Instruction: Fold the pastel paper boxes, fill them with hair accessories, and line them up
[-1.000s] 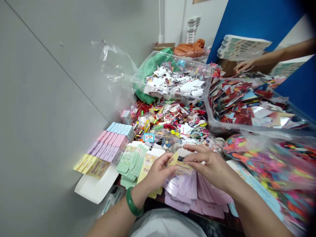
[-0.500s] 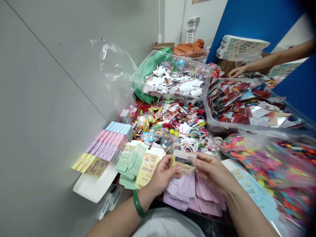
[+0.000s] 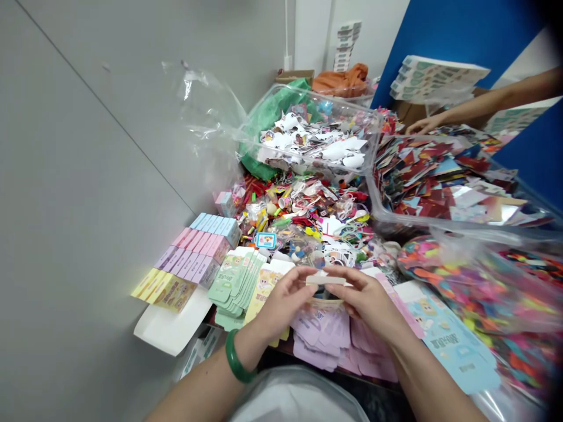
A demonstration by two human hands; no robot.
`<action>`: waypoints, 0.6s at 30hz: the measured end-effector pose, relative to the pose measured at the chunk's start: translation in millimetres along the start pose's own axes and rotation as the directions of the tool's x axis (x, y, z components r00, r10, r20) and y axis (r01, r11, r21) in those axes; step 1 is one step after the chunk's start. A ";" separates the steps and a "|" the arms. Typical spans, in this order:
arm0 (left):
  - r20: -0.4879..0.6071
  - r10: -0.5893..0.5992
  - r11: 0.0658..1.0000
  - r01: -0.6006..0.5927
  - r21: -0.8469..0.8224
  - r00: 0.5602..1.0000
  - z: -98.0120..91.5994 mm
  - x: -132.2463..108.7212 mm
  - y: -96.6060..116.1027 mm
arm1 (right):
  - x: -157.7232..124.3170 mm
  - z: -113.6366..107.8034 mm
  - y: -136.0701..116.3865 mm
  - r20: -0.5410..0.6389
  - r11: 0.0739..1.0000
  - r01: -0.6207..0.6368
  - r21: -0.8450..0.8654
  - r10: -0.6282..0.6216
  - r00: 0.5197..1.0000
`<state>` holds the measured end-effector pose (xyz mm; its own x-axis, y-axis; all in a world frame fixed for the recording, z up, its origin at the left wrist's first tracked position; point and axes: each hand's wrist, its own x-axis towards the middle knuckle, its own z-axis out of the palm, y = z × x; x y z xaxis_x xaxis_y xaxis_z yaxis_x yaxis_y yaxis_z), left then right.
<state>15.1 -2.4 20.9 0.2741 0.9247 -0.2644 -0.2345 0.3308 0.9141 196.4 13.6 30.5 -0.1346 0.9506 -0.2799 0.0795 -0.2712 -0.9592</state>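
Observation:
Both hands hold a small yellow box [image 3: 326, 301] with its top end toward me and a pale flap across it. My left hand [image 3: 290, 296], below a green bangle, grips the box's left side with thumb and fingers. On the right side, my right hand [image 3: 363, 293] pinches the flap and edge. Something dark shows inside the opening; I cannot make out what. Beneath the hands lie flat purple cartons [image 3: 323, 340] and pink cartons [image 3: 372, 351]. Green cartons [image 3: 235, 281] and yellow cartons [image 3: 264, 287] lie to the left, light-blue ones [image 3: 453, 334] to the right.
Filled boxes [image 3: 193, 252] stand in coloured rows at the left by the wall. Small trinkets [image 3: 308, 217] are heaped behind the hands. Clear bins [image 3: 373, 193] hold cut-outs and cards. Another person's arm [image 3: 497, 102] reaches in from the right.
The yellow box has tipped so its opening and flap face me more. Both hands have closed in around its top, fingertips nearer each other. The view has shifted slightly.

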 end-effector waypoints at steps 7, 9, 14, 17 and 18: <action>0.044 0.495 0.792 -0.471 0.389 0.868 -11.2 -2.1 -3.1 | -13.5 -12.6 11.9 0.045 0.742 0.587 -0.323 -0.608 0.793; 0.083 0.500 0.768 -0.486 0.417 0.862 -11.3 -3.6 -1.6 | -16.5 -14.9 13.7 0.081 0.686 0.612 -0.393 -0.637 0.766; 0.027 0.387 0.804 -0.351 0.481 0.922 -0.5 -5.6 11.0 | -19.5 -14.1 1.1 0.151 0.650 0.611 -0.453 -0.619 0.771; -0.017 0.364 0.829 -0.315 0.463 0.931 2.8 -3.6 13.0 | -17.9 -14.0 -6.0 0.190 0.642 0.627 -0.442 -0.616 0.764; -0.014 0.384 0.821 -0.334 0.463 0.923 2.4 -3.0 11.5 | -17.2 -14.5 -6.0 0.193 0.632 0.635 -0.445 -0.624 0.757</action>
<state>13.8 -1.8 32.9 0.1501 0.9834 0.1023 0.1477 -0.1246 0.9811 212.5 1.1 41.7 -0.3424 0.8595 0.3795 0.4042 0.4994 -0.7663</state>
